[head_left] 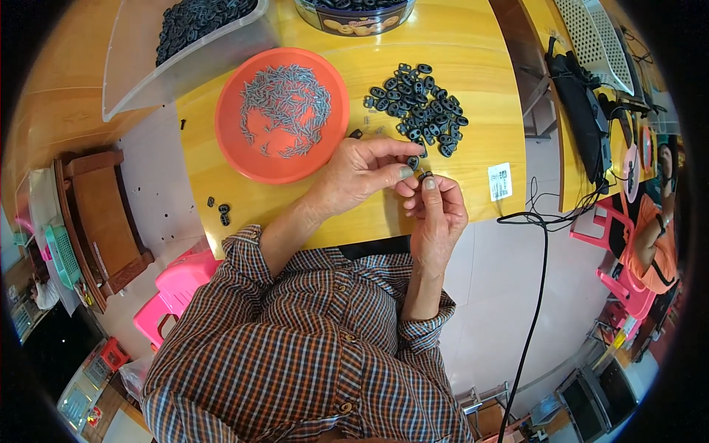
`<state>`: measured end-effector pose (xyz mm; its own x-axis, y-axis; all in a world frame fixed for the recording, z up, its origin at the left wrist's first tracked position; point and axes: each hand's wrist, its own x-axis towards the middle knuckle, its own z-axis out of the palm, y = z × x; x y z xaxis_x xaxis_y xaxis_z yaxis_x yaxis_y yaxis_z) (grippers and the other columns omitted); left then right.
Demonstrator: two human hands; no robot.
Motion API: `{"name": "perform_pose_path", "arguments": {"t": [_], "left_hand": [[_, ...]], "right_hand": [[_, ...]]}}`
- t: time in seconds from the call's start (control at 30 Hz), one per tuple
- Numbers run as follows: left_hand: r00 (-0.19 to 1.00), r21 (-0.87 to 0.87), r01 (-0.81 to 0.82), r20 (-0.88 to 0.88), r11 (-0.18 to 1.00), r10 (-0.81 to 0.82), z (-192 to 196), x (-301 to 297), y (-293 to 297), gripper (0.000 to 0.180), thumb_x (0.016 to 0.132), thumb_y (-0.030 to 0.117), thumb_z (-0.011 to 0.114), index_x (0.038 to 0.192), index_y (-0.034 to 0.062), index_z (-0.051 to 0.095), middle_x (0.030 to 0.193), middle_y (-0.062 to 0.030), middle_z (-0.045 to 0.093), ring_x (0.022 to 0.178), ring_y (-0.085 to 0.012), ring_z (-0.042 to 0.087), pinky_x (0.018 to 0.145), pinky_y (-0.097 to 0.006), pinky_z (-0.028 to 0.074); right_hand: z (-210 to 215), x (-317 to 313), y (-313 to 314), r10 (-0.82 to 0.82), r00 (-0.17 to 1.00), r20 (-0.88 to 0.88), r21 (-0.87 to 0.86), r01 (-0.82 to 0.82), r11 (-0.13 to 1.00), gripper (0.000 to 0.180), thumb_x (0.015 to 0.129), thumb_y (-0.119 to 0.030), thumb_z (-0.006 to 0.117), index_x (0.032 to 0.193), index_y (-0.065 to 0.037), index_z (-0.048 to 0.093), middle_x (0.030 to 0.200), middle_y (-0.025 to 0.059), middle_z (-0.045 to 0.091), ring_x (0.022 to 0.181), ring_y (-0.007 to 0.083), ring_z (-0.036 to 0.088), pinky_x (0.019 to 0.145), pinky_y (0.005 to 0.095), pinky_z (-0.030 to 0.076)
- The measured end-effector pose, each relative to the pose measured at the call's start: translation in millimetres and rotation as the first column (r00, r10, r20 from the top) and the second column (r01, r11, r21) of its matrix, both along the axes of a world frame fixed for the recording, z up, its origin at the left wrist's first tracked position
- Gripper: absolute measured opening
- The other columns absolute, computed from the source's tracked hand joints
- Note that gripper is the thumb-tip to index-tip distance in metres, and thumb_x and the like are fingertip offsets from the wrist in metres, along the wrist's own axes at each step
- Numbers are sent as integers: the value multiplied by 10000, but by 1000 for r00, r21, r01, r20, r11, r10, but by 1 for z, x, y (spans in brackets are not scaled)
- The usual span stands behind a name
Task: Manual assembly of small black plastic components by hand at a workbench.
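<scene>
Over the near part of the yellow table (480, 37), my hands meet close together. My left hand (358, 173) pinches a small black oval piece (413, 161) between thumb and fingers. Just below it, my right hand (437, 214) is closed on another small black piece (424, 176), mostly covered by the fingertips. Whether the two pieces touch I cannot tell. Beyond my fingers lies a loose pile of black oval pieces with holes (425, 103). An orange-red bowl (229, 148) left of my hands holds many small grey metal pins or screws (284, 100).
A clear plastic bin (192, 63) of black parts stands at the far left, and a round tin (354, 23) at the far edge. A white label (500, 181) lies on the right. Several black pieces (224, 214) sit near the left edge. A black cable (545, 258) hangs at right.
</scene>
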<state>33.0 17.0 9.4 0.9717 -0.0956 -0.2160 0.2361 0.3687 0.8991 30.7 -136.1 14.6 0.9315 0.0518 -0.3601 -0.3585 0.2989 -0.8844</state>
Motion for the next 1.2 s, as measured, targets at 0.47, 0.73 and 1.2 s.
{"name": "perform_pose_path", "arguments": {"t": [0.47, 0.73, 1.2], "left_hand": [[1000, -78, -9, -18, 997, 7, -9, -1, 1, 312, 890, -39, 540, 1200, -16, 570, 891, -78, 645, 787, -135, 653, 720, -252, 544], [993, -350, 58, -78, 935, -91, -6, 0, 5, 317, 914, 33, 532, 1219, -52, 537, 843, -112, 651, 733, -158, 642, 682, -269, 544], [997, -230, 63, -33, 971, -72, -13, 0, 4, 268, 901, -4, 545, 1167, -11, 584, 904, -71, 649, 780, -121, 634, 741, -248, 526]], "right_hand": [[-3, 1, 2, 11, 999, -35, -15, -12, 1000, 104, 932, -130, 572, 907, -29, 572, 772, 40, 623, 613, 76, 551, 537, 199, 442], [17, -4, 7, 35, 993, 116, -177, -14, 984, 81, 920, -85, 577, 904, -7, 566, 771, 41, 623, 596, 62, 523, 537, 201, 421], [18, -2, 6, -16, 996, 82, -211, 33, 977, 94, 922, -90, 570, 910, 2, 561, 760, 67, 625, 556, 78, 539, 505, 202, 430]]}}
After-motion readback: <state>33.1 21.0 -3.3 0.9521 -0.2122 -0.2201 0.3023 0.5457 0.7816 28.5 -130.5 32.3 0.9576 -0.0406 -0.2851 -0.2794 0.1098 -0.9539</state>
